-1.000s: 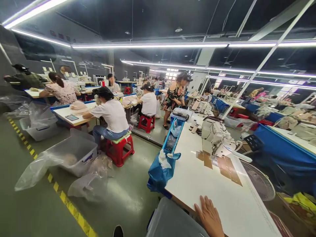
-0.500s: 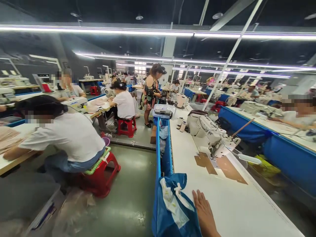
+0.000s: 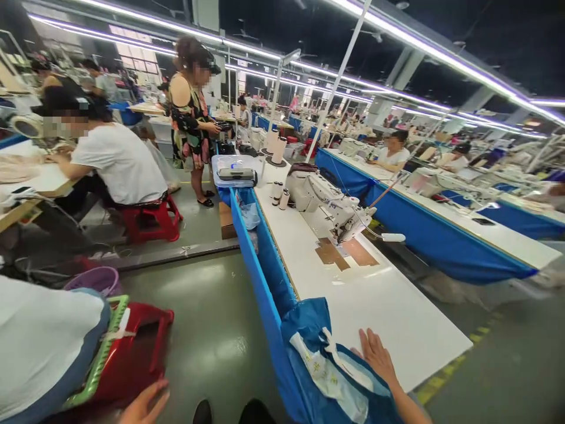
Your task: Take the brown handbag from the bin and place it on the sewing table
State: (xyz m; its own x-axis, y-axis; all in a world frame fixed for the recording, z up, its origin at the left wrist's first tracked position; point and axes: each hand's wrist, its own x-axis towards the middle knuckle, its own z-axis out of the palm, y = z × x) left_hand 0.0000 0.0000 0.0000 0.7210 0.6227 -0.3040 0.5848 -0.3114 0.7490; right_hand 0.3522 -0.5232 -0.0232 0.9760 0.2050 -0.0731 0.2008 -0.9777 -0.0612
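Head view: right hand (image 3: 376, 355) lies flat on the near end of the white table (image 3: 388, 306), fingers straight and slightly spread, gripping nothing. Its heel touches the blue bag (image 3: 309, 330) draped over the table's near corner; the white printed plastic (image 3: 329, 377) in the bag sits just beside the wrist. Half a second ago only this hand showed — now the left hand (image 3: 143, 403) has entered at the bottom edge, fingers loosely together, empty, just below the red stool (image 3: 132, 353).

The view has swung: the sewing machine (image 3: 329, 203) and the brown tape patches (image 3: 342, 253) sit farther up the table than before. The table's end edge and the floor beyond it are now visible on the right.
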